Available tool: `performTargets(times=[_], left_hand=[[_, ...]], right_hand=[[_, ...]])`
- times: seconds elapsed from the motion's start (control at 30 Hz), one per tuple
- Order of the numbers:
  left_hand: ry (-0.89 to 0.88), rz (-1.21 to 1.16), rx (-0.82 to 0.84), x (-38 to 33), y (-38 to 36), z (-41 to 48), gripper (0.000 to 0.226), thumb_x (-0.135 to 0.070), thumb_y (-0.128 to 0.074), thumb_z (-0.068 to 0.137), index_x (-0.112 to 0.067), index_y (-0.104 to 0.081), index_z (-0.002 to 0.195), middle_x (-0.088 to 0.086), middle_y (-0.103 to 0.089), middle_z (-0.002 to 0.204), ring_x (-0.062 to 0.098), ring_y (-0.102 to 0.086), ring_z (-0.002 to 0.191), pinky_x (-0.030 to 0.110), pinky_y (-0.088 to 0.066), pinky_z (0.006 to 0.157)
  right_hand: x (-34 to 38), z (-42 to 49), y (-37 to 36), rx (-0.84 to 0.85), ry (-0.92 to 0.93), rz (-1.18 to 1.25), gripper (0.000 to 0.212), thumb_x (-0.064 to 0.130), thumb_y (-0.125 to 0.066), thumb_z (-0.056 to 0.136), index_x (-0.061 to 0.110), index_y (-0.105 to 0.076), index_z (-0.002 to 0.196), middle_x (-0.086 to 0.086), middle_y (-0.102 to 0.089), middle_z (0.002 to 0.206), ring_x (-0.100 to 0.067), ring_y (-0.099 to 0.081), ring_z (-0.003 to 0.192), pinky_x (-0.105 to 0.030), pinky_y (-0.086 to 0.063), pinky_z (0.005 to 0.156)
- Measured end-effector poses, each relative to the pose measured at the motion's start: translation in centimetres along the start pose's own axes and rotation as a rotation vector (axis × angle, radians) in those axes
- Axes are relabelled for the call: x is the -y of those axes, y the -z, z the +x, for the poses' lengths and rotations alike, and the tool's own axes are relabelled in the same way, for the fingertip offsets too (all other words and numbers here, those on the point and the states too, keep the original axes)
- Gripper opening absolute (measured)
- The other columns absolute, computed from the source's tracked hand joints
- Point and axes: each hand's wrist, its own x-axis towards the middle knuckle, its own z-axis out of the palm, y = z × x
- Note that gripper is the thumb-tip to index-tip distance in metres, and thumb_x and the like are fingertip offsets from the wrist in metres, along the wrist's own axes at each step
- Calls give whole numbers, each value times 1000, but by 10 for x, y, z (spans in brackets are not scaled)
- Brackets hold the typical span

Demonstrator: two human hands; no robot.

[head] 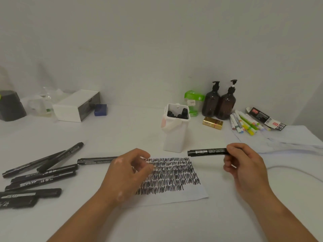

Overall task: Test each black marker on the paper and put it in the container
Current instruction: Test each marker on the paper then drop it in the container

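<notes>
My right hand (244, 170) grips a capped black marker (208, 152) by its right end, holding it level above the table, its free end pointing left toward the white container (174, 137). Several black markers stand inside that container. My left hand (129, 170) hovers over the left part of the paper (174, 194), fingers loosely curled with nothing in them. The paper is covered with rows of black scribbles. One black marker (96, 160) lies just left of my left hand, and several more black markers (42, 173) lie spread at the table's left.
Two brown pump bottles (219, 103), a green-lidded jar (194, 102) and a gold box (212, 122) stand behind the container. Coloured markers (244, 122) and a carton (265, 117) lie at the right, over white paper sheets. A white box (76, 105) and a dark cup (10, 105) sit far left.
</notes>
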Motion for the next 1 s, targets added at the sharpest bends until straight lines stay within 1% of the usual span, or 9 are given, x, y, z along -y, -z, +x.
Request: performTargets(times=[0.07, 0.2, 0.3, 0.4, 0.53, 0.73, 0.83, 0.93, 1.0], left_hand=[[8, 27, -18, 2, 2, 1, 10, -34, -76, 83, -36, -69, 90, -25, -69, 80, -1, -63, 75, 8, -46, 65], [34, 19, -26, 5, 3, 3, 7, -37, -74, 84, -35, -69, 89, -21, -70, 77, 1, -63, 74, 10, -45, 62], [51, 18, -34, 7, 2, 4, 6, -37, -74, 84, -35, -70, 88, -16, -70, 74, 2, -64, 73, 15, -47, 65], [59, 25, -46, 9, 3, 5, 6, -36, -75, 84, -35, -71, 87, -15, -70, 73, 1, -63, 73, 14, -47, 65], [64, 30, -44, 10, 2, 6, 5, -35, -75, 84, -35, -70, 87, -14, -70, 73, 2, -64, 74, 15, -49, 65], [52, 31, -35, 10, 2, 6, 4, -35, -74, 84, -35, -70, 87, -13, -70, 72, 1, -63, 73, 11, -46, 63], [40, 27, -38, 8, 2, 6, 5, -32, -75, 84, -34, -70, 86, -13, -69, 70, 3, -63, 73, 10, -44, 62], [22, 24, -47, 9, 2, 6, 7, -30, -75, 83, -33, -70, 85, -14, -67, 70, 4, -62, 72, 11, -45, 64], [20, 24, -45, 9, 2, 6, 6, -31, -75, 84, -34, -70, 85, -12, -68, 70, 3, -62, 73, 11, -45, 65]], right_hand=[[22, 6, -7, -47, 61, -4, 26, 10, -65, 95, 24, -74, 75, -2, -60, 61, -17, -53, 56, -31, -44, 54], [87, 30, -34, -33, 337, -119, 15, 17, -71, 89, 28, -73, 79, 4, -66, 63, -13, -57, 55, -25, -45, 47], [123, 62, -64, -16, 513, -448, 3, 30, -73, 87, 33, -72, 87, 7, -72, 80, -13, -67, 72, -30, -54, 63], [134, 90, -95, 35, 612, -772, 5, 35, -71, 90, 32, -69, 93, 18, -66, 86, -5, -64, 80, -28, -52, 76], [120, 119, -125, 149, 615, -1029, 8, 33, -67, 93, 28, -69, 97, 7, -67, 97, -14, -61, 88, -21, -46, 71], [91, 136, -144, 241, 533, -1278, 17, 29, -60, 95, 19, -71, 103, -2, -71, 103, -23, -65, 92, -41, -59, 86], [81, 139, -150, 245, 522, -1351, 19, 25, -60, 92, 16, -70, 105, -4, -71, 103, -27, -65, 93, -38, -57, 79], [73, 140, -156, 227, 511, -1413, 22, 22, -62, 88, 17, -55, 109, -6, -65, 98, -30, -62, 89, -35, -50, 67], [69, 141, -160, 219, 505, -1467, 22, 21, -63, 88, 16, -53, 106, -8, -64, 98, -30, -62, 87, -35, -49, 64]])
